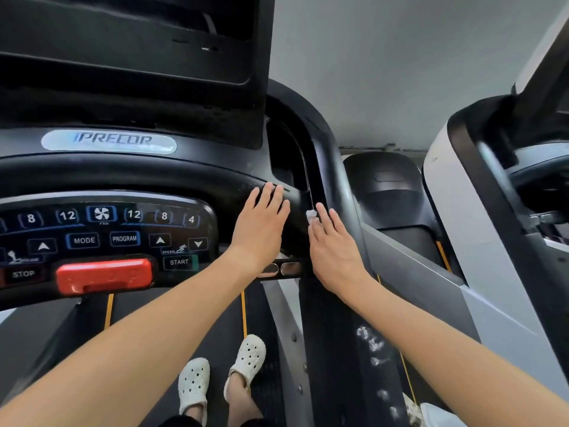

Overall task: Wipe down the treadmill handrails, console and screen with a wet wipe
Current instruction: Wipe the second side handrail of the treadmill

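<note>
White wet wipe (311,215) touches right hand (334,254) near its fingertips; handrail (327,167) beneath.

black console (215,180), red stop clip (104,274), white wipe (311,214)

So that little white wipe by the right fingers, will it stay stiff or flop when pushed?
Probably floppy: the wet wipe shows crumpled into a small wad at the fingertips of the right hand. It likely weighs almost nothing, being tiny beside the fingers. On the smooth black rail it should slide readily, though it may bunch further.
</note>
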